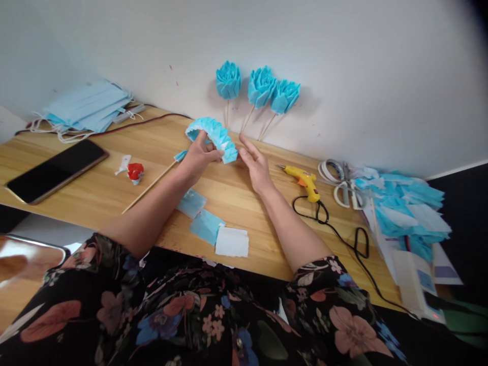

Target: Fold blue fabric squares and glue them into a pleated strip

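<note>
A curved strip of folded blue petals (213,131) is pinched between the thumb and fingers of my left hand (200,155). Its right end hangs close to my right hand (254,165), whose thumb and fingers are apart with nothing visible between them. Under my left wrist lies a thin wooden stick (147,190) with a bit of blue material wrapped at its tip. Flat blue squares (208,226) and a white square (232,241) rest on the wooden table (267,234) between my forearms.
Three blue flowers (261,86) on sticks lean against the wall. A yellow glue gun (305,182) with a looping black cord, tape (331,172), scissors (346,193) and a blue pile (407,203) are at right. Left are a phone (57,170), red wrapper (135,172) and face masks (87,107).
</note>
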`<state>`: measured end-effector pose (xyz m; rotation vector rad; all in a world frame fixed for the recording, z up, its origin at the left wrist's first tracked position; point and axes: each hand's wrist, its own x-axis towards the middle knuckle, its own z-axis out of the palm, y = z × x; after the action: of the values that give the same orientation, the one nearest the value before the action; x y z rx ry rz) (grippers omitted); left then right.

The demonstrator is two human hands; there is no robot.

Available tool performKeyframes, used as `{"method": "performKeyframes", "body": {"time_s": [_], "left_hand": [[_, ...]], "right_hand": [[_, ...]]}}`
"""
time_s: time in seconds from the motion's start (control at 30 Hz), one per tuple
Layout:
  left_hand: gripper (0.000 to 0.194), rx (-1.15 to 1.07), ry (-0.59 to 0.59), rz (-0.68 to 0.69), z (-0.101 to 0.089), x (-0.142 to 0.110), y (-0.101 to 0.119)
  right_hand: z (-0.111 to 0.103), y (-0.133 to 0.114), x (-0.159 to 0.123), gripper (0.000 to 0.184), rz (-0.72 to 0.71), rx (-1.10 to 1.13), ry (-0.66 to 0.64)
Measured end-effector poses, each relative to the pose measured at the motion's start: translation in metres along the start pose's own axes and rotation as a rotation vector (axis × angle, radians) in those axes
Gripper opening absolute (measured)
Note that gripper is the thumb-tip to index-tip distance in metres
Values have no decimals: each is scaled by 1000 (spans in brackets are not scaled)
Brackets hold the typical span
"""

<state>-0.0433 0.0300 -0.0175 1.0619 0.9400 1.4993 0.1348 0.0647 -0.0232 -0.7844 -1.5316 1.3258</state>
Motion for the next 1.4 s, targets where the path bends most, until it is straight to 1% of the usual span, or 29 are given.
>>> {"method": "performKeyframes", "body": {"time_s": [0.1,0.23,0.4,0.53,0.63,0.73,0.87,1.0,1.13,1.2,1.27,1.33,1.4], "left_hand": [[55,-6,34,1,-1,1,-1],[54,-1,30,-3,-1,1,-2],[55,-2,23,13,4,-2,-1],[56,-10,3,3,5,-3,1],[53,-7,12,21,3,-3,2],[52,-6,19,31,3,-3,3],[49,-22,22,-1,10,-7,6],[42,-20,-7,-39,18,-13,9],[33,-52,-54,-107,25,-19,14],[31,-144,-89,-166,28,-22,17],[29,-266,-111,-229,29,-24,19],[25,-379,-96,-311,30,-25,17],[16,-465,-43,-423,30,-24,14]], "right_hand": [[1,0,-1,64,41,-5,-44],[4,0,-2,67,46,12,-86],[6,1,-1,66,40,20,-107],[6,2,-1,60,44,23,-102],[3,4,-1,55,49,38,-74],[1,5,0,55,74,37,-23],[2,6,1,50,79,83,-1],[2,4,3,42,109,161,40],[2,-5,6,31,135,266,117],[2,-12,7,27,133,316,173],[0,-22,8,27,107,333,226],[-4,-34,10,30,70,302,258],[-10,-50,12,33,43,249,268]]}}
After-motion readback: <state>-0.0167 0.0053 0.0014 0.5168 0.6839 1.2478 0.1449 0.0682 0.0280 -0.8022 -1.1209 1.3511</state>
